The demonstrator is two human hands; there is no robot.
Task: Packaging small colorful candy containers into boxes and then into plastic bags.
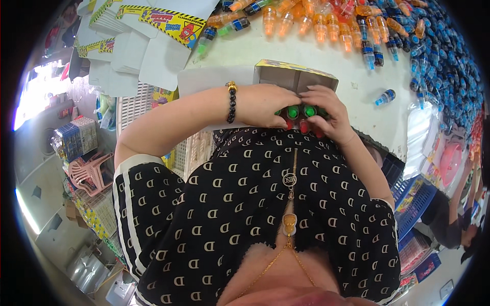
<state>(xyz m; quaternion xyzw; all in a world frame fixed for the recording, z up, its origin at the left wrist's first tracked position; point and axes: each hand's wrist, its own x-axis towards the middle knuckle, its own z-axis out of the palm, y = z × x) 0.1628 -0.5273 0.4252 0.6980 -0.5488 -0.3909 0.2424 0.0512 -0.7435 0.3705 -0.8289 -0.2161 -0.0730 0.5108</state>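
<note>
An open cardboard box [320,80] with a yellow printed flap and a grey inside lies at the table's near edge, against my body. At its near side is a row of small plastic bottles with green ends [309,111], and red ends [304,126] show just below them. My left hand [268,105] is closed around the left end of this row, thumb below. From the right, my right hand [329,112] curls its fingers and thumb over the other end. The fingertips of both hands nearly meet above the green ends. My fingers partly hide the outer bottles.
Flat printed cartons [168,25] are stacked at the far left. Orange bottles [320,28] lie across the back, and a large heap of blue bottles [439,66] fills the right. One loose blue bottle [385,97] lies apart. Blue crates [408,204] stand beside the table at right.
</note>
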